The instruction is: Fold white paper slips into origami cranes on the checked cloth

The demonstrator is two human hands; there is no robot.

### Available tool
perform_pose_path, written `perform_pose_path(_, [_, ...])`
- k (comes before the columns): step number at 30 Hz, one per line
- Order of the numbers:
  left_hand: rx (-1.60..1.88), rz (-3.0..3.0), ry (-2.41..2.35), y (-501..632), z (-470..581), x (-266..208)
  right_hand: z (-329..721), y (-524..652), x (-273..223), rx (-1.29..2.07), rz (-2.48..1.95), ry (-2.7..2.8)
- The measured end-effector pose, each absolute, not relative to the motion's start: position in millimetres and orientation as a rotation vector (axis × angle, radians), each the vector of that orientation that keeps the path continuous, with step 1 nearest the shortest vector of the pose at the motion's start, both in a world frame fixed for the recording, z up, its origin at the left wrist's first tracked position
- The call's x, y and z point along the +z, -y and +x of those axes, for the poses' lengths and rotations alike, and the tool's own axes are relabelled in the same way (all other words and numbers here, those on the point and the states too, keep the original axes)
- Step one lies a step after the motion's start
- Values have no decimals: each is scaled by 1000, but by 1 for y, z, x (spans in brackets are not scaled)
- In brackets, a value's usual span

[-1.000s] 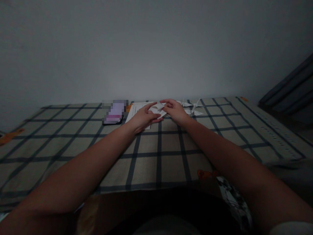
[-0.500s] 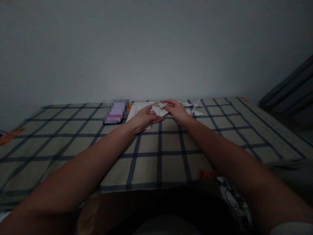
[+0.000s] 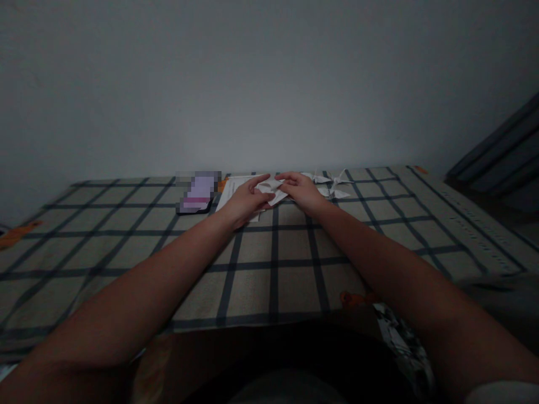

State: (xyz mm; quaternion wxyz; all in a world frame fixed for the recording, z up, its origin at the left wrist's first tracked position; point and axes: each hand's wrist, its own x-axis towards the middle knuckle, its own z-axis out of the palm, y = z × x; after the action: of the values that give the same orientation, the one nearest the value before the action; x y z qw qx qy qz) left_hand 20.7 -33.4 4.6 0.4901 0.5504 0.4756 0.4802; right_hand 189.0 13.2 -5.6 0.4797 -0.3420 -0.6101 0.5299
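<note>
Between my hands is a folded piece of white paper [image 3: 275,196], low over the table. My left hand [image 3: 249,201] grips its left side, with the thumb on the near face. On the other side, my right hand [image 3: 300,188] pinches the paper's right edge between thumb and fingers. Part of the folded shape is covered by my fingers. Beneath and to the left of my left hand lie printed white sheets [image 3: 229,193]. Just beyond my right hand rest several folded paper cranes [image 3: 337,192].
A phone [image 3: 200,193] with a lit, blurred screen stands left of the sheets. The checked tablecloth [image 3: 295,244] covers the table up to the plain wall [image 3: 269,84]. Orange cloth corners [image 3: 21,233] show at the left edge.
The white paper has turned and flattened slightly between my hands. My left thumb has moved up onto its near face, and my left fingers have shifted.
</note>
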Motion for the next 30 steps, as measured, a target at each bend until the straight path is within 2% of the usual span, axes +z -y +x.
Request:
perform_pose_path(6, [1113,1686,-1338,31,14,4,191,-17,-13,1328,-846,1517])
perform_pose_path(9, [1220,1980,-1403,30,11,6,191,-19,-16,1379,-812,1547])
perform_pose_path(13, [1339,2190,-1269,29,7,9,190,-19,-16,1383,-787,1583])
perform_pose_path(17, [1325,2119,-1126,28,5,10,189,-17,-14,1352,-726,1659])
perform_pose_path(26, [1290,1858,-1170,27,5,10,203,-10,-4,646,-709,2112])
perform_pose_path(30, [1297,1776,-1202,29,7,11,206,-10,1,501,-732,2101])
